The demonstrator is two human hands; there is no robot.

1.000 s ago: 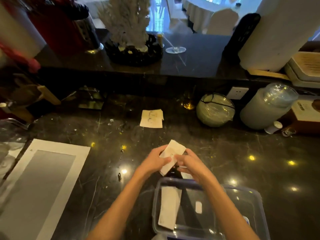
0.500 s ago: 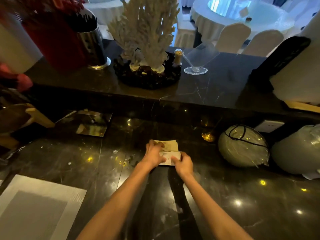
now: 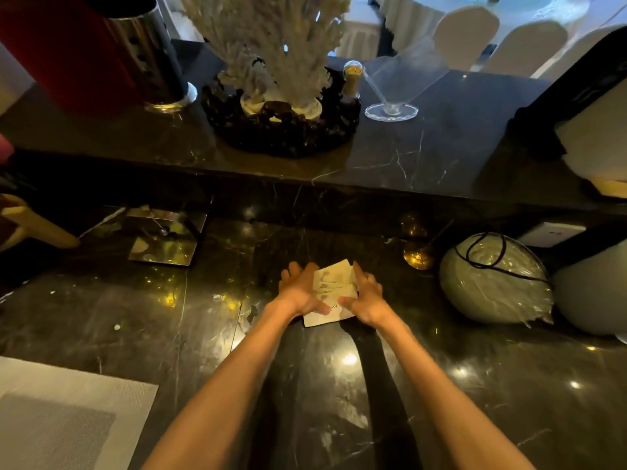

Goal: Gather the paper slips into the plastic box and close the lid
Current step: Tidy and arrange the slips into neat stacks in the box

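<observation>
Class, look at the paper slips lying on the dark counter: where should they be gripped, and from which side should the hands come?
Grip the slips by their two opposite side edges, left hand from the left and right hand from the right. They lie flat and fanned on the counter, so squeezing inward squares them into one stack that thumbs on top can then pin.

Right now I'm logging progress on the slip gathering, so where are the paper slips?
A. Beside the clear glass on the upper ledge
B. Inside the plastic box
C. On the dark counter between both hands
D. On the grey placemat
C: the paper slips lie on the dark counter, with the left hand and right hand closing in from either side.
</observation>
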